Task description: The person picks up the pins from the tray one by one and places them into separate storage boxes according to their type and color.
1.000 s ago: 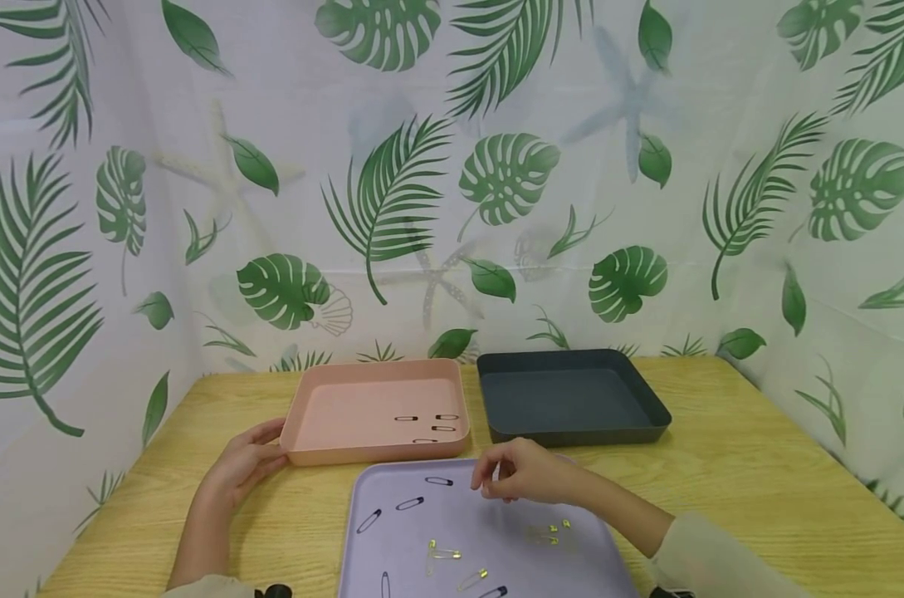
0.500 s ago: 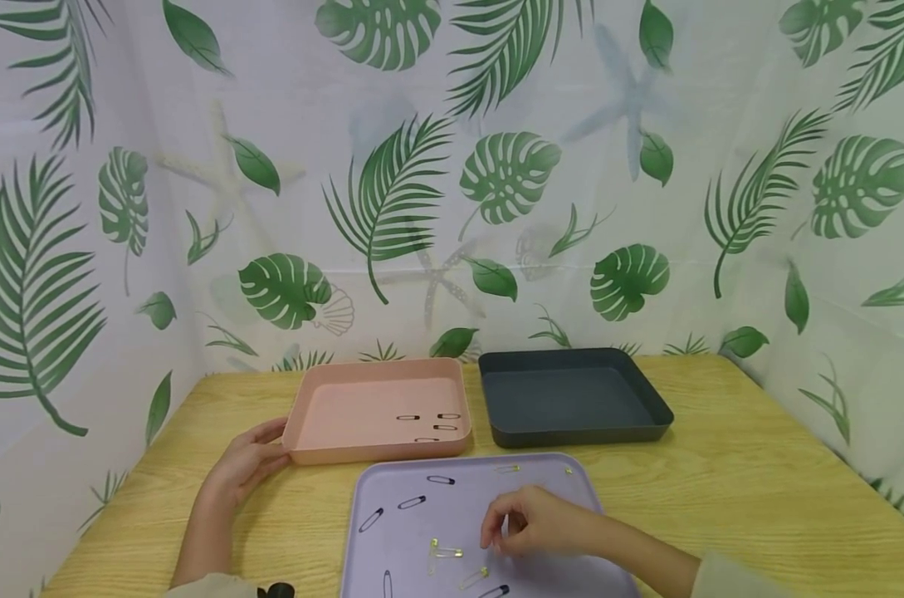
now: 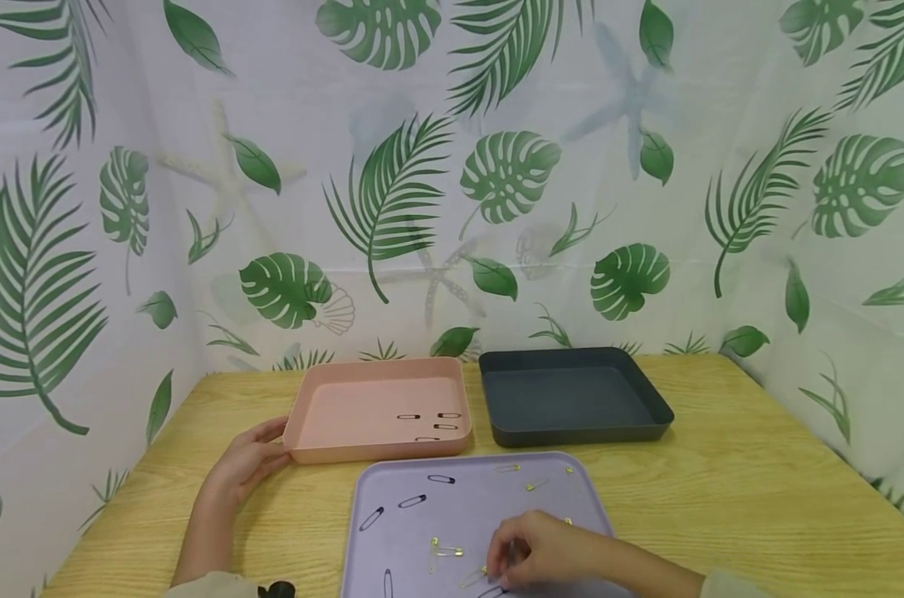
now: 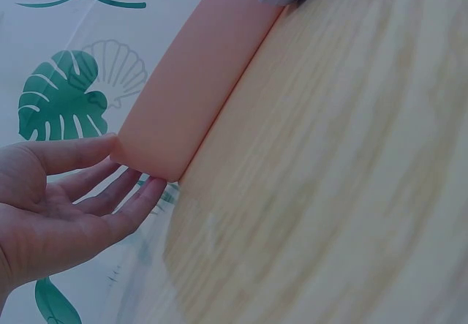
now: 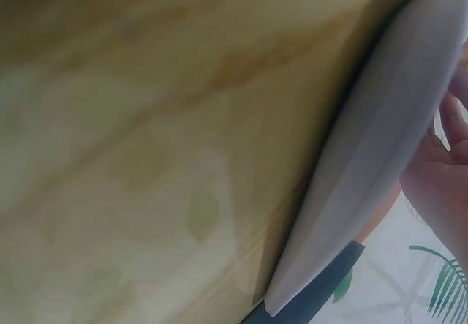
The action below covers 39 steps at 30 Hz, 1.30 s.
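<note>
One leaf-printed cloth (image 3: pixel 414 91) closes us in at the back and both sides, meeting a pale wooden table (image 3: pixel 750 498). Nearest us on it lies a shallow purple tray (image 3: pixel 466 507); beyond stand a dark tray (image 3: pixel 564 399), to the right, and a pink tray (image 3: pixel 354 407), to the left. Our left hand (image 3: pixel 246 463) rests fairly straight fingers against the pink tray's near left corner; pressing too hard there could slide it and shift the four black safety pins (image 3: pixel 445 427) inside. Our right hand (image 3: pixel 544 544), fingers curled, is low over the purple tray; we cannot tell whether it pinches anything. At its fingertips lies a partly hidden black pin (image 3: pixel 493 592). Being thin, it might skid away, or a hasty pinch could nudge the yellow pin (image 3: pixel 484 571) beside it. Two other yellow pins (image 3: pixel 452 551) lie close together and might snag. We cannot see whether every pin is fastened; a loose point could prick us.
</note>
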Available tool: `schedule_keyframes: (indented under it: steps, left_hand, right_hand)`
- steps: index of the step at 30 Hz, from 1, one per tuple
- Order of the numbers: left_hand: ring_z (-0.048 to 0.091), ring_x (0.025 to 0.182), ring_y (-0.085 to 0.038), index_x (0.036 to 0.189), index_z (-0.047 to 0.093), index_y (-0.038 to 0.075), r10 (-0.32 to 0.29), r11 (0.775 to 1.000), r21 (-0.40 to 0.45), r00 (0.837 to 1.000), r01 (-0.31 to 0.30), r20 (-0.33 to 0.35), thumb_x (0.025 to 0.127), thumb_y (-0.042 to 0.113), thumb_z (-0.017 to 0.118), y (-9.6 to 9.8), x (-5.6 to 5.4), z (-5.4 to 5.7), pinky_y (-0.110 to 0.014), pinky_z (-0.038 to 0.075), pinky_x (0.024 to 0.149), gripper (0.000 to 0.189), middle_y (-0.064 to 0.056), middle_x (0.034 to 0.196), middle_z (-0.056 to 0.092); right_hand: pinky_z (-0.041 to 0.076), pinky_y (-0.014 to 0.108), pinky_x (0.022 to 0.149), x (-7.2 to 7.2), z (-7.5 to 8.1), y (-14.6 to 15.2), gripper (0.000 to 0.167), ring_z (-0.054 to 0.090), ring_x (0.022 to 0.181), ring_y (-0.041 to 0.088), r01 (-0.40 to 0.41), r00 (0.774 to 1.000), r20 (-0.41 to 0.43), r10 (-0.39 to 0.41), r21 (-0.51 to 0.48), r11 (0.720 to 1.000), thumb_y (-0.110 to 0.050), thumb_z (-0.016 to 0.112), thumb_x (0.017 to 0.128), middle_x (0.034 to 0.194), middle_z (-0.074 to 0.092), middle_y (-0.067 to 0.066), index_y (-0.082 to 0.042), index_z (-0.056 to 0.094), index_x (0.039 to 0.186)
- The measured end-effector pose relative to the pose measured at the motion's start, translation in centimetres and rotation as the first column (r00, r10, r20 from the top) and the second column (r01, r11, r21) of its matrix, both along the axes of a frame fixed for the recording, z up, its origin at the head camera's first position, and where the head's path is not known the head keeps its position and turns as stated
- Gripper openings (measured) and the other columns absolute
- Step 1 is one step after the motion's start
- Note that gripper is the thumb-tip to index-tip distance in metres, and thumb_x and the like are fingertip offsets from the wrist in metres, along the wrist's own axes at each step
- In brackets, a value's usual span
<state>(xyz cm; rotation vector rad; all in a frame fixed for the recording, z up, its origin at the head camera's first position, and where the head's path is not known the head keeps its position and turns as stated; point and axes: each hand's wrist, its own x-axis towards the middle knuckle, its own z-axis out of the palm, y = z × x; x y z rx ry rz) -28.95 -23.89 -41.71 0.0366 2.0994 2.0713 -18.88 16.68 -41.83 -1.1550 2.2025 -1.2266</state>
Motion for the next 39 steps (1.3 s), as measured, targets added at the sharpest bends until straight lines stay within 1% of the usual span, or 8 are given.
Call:
schedule_keyframes:
  steps: [5,9,14,18,23,25,29,39]
  left_hand:
    - [0.043,0.116,-0.03,0.141,0.016,-0.011,0.009,1.0,-0.002,1.0,-0.009,0.002,0.091,-0.009,0.044,-0.08,0.01,-0.07,-0.033,0.043,0.091,0.057,-0.031,0.143,0.017]
    - [0.041,0.118,-0.032,0.141,0.017,-0.011,0.014,1.0,-0.003,1.0,-0.014,0.003,0.091,-0.008,0.043,-0.04,0.02,0.01,-0.035,0.042,0.092,0.057,-0.03,0.143,0.017]
    - [0.039,0.119,-0.033,0.14,0.017,-0.012,0.014,1.0,-0.001,1.0,-0.014,-0.005,0.09,-0.009,0.043,0.05,-0.08,0.01,-0.034,0.042,0.092,0.057,-0.031,0.143,0.017]
    - [0.04,0.119,-0.032,0.14,0.018,-0.012,0.014,1.0,0.0,1.0,-0.014,-0.009,0.09,-0.009,0.043,0.07,-0.11,-0.05,-0.034,0.042,0.092,0.056,-0.031,0.143,0.018]
    - [0.038,0.12,-0.034,0.14,0.017,-0.012,0.014,1.0,-0.003,1.0,-0.015,-0.007,0.091,-0.009,0.042,0.04,-0.11,-0.05,-0.035,0.041,0.093,0.055,-0.03,0.143,0.018]
    - [0.037,0.121,-0.034,0.14,0.017,-0.012,0.015,1.0,-0.001,1.0,-0.015,-0.007,0.091,-0.009,0.042,0.03,-0.11,-0.03,-0.034,0.042,0.092,0.055,-0.031,0.143,0.018]
    - [0.038,0.12,-0.034,0.14,0.018,-0.012,0.016,1.0,0.005,1.0,-0.016,-0.004,0.091,-0.009,0.042,0.04,-0.09,-0.01,-0.034,0.042,0.092,0.055,-0.03,0.143,0.019]
    - [0.037,0.121,-0.034,0.141,0.018,-0.011,0.022,1.0,0.001,1.0,-0.022,0.006,0.091,-0.009,0.043,0.05,0.06,0.05,-0.035,0.041,0.093,0.056,-0.03,0.143,0.018]
  right_hand:
    - [0.043,0.014,0.05,-0.01,-0.33,-0.14,0.01,0.047,0.06,-0.006,-0.015,1.0,-0.001,0.015,-0.006,1.0,0.003,0.068,0.074,0.071,0.057,-0.01,-0.003,0.066,0.082]
    - [0.044,0.015,0.052,-0.02,-0.52,-0.16,0.013,0.047,0.062,-0.006,-0.02,1.0,-0.017,0.02,-0.004,1.0,0.005,0.065,0.074,0.072,0.058,-0.008,-0.005,0.067,0.083]
    - [0.043,0.014,0.053,0.06,-0.43,-0.12,0.014,0.046,0.062,-0.006,-0.026,1.0,-0.01,0.026,0.008,1.0,0.006,0.063,0.075,0.073,0.057,-0.01,-0.005,0.068,0.083]
    - [0.043,0.014,0.052,0.17,-0.32,-0.17,0.014,0.045,0.062,-0.006,-0.027,0.999,-0.028,0.028,0.019,0.999,0.005,0.062,0.077,0.072,0.055,-0.013,-0.006,0.068,0.083]
    - [0.042,0.013,0.052,0.24,-0.21,-0.23,0.014,0.045,0.06,-0.006,-0.017,1.0,0.009,0.017,0.03,0.999,0.006,0.061,0.079,0.072,0.053,-0.017,-0.005,0.068,0.084]
    - [0.041,0.013,0.052,0.24,-0.2,-0.21,0.015,0.044,0.06,-0.005,-0.013,1.0,0.02,0.012,0.033,0.999,0.006,0.06,0.078,0.072,0.053,-0.017,-0.006,0.068,0.083]
    - [0.039,0.012,0.05,0.22,-0.17,-0.18,0.017,0.043,0.059,-0.006,-0.012,1.0,0.015,0.011,0.034,0.999,0.007,0.059,0.078,0.07,0.053,-0.017,-0.006,0.068,0.083]
    - [0.036,0.01,0.047,-0.01,0.33,0.04,0.016,0.042,0.055,-0.007,-0.049,0.999,-0.012,0.049,0.0,0.999,0.008,0.059,0.075,0.069,0.052,-0.015,-0.004,0.067,0.083]
